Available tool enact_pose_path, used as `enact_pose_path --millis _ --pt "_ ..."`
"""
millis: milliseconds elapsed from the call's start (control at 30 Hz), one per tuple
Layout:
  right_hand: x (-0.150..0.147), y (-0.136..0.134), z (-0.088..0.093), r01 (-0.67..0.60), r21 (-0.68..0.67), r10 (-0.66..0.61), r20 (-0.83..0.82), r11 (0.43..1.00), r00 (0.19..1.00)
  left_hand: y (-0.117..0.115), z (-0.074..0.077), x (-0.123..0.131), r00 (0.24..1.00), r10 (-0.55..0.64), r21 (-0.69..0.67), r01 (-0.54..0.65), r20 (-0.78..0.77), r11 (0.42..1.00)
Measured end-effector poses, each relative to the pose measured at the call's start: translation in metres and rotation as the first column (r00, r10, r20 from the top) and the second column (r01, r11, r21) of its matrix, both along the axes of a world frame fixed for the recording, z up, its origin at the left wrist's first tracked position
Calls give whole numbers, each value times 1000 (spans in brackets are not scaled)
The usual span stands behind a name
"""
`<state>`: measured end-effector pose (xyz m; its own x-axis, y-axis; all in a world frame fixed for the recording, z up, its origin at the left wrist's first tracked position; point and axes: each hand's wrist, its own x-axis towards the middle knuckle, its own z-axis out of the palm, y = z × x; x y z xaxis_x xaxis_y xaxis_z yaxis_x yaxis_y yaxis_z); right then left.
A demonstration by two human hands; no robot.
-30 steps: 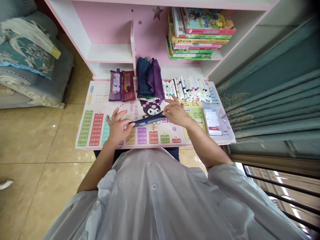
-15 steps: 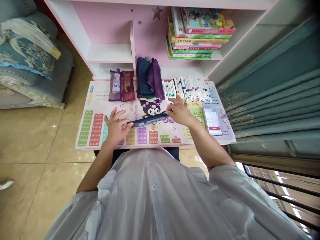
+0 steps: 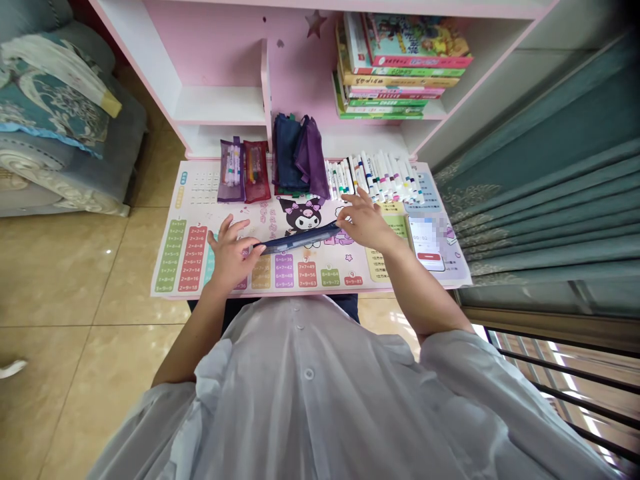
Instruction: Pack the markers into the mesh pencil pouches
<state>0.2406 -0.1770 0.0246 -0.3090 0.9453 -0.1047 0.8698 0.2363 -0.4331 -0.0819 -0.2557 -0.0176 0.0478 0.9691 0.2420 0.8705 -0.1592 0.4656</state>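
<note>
A flat navy zip pencil case (image 3: 298, 239) lies slanted across the printed desk mat (image 3: 310, 283), held up between both hands. My left hand (image 3: 230, 257) grips its left end, with the thumb on top and the fingers spread behind. My right hand (image 3: 364, 225) is at the other end, its thumb and palm against the case and its fingers pointing towards the markers. A cartoon character print on the mat shows just behind the case.
Along the back of the desk stand a purple pencil case (image 3: 229, 172), a red one (image 3: 257, 172), dark mesh pouches (image 3: 295, 157) and rows of markers (image 3: 383, 179). A phone (image 3: 427, 242) lies at right. Books fill the shelf above.
My right hand has shifted slightly to the right along the case's end. The case and my left hand stay almost where they were.
</note>
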Motion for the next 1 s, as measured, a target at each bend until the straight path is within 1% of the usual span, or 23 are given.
enact_pose_path --millis 100,233,333,533,700,833,1000 --pt "3 1 0 8 -11 -8 2 1000 1000 0 0 -1 1000 0 -4 0 2 1000" --pt "9 3 1 66 -2 -66 -7 998 998 0 -1 -3 1000 12 8 -12 10 1000" --pt "14 3 1 63 15 -63 -34 998 997 -1 -2 -5 1000 18 20 -19 13 1000" --pt "16 2 3 73 5 -73 -28 997 997 -1 -2 -5 1000 13 12 -13 -5 1000" --pt "18 3 4 109 -7 -109 -32 994 994 0 -1 -5 1000 0 2 0 -10 1000" --pt "21 3 3 127 -29 -128 -40 991 991 0 0 -4 1000 -25 -7 25 -16 1000" --pt "25 5 -2 125 -34 -127 -55 992 990 1 -1 -3 1000 -24 -9 24 -10 1000"
